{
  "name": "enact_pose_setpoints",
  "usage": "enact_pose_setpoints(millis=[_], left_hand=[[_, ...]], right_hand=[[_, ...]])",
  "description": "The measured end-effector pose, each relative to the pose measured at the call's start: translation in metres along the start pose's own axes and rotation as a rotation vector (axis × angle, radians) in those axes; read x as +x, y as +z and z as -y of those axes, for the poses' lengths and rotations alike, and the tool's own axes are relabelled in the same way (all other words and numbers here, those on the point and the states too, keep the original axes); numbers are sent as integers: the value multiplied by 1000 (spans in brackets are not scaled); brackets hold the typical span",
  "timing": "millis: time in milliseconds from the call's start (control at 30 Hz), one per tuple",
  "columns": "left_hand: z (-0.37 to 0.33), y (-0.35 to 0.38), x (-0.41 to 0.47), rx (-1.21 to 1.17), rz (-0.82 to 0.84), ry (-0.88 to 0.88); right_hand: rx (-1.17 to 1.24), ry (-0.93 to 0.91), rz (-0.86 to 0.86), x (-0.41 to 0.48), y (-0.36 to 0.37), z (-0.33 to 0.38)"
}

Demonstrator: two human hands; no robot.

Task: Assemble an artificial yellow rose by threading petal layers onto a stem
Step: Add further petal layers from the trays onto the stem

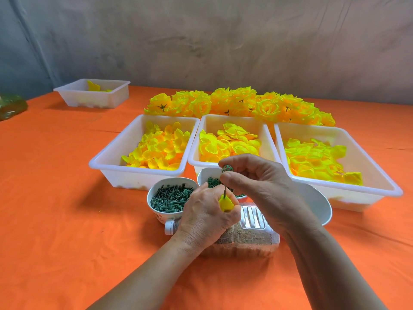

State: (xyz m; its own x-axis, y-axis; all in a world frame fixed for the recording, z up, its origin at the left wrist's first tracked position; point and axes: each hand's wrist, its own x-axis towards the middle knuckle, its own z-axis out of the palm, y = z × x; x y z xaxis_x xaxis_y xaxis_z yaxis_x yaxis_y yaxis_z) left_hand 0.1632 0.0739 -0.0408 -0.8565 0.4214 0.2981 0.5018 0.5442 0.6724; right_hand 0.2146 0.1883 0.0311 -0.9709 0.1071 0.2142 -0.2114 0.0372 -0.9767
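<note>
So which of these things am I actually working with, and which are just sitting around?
In use: left hand gripping yellow bud, right hand pinching green disc, three petal trays, stem bowl, disc bowl.
Lying about: finished roses, far tray, plastic bottle, empty bowl.

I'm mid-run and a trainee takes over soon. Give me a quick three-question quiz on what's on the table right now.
1. True or false: the left hand holds a yellow petal piece on a stem.
2. Multiple choice: how many white bins of loose petals stand side by side in front of the finished roses? A two, B three, C five.
3. Fill in: the small round piece pinched by the right hand is coloured ____.

Key: 1 true; 2 B; 3 green.
</note>
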Motion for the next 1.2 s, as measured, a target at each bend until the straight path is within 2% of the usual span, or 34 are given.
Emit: enact_pose_setpoints(millis=[100, 933, 1067, 1200], left_hand=[[-1, -1, 0, 14, 3, 8], [-2, -1, 1, 46, -11, 45], [-2, 0, 1, 3, -44, 4], [-1, 1, 2, 42, -20, -27]], right_hand=[[48, -11, -42, 0, 6, -2], [-96, 8, -82, -3, 6, -21], [-195, 21, -111, -5, 2, -25], [-408, 4, -115, -9, -2, -28]])
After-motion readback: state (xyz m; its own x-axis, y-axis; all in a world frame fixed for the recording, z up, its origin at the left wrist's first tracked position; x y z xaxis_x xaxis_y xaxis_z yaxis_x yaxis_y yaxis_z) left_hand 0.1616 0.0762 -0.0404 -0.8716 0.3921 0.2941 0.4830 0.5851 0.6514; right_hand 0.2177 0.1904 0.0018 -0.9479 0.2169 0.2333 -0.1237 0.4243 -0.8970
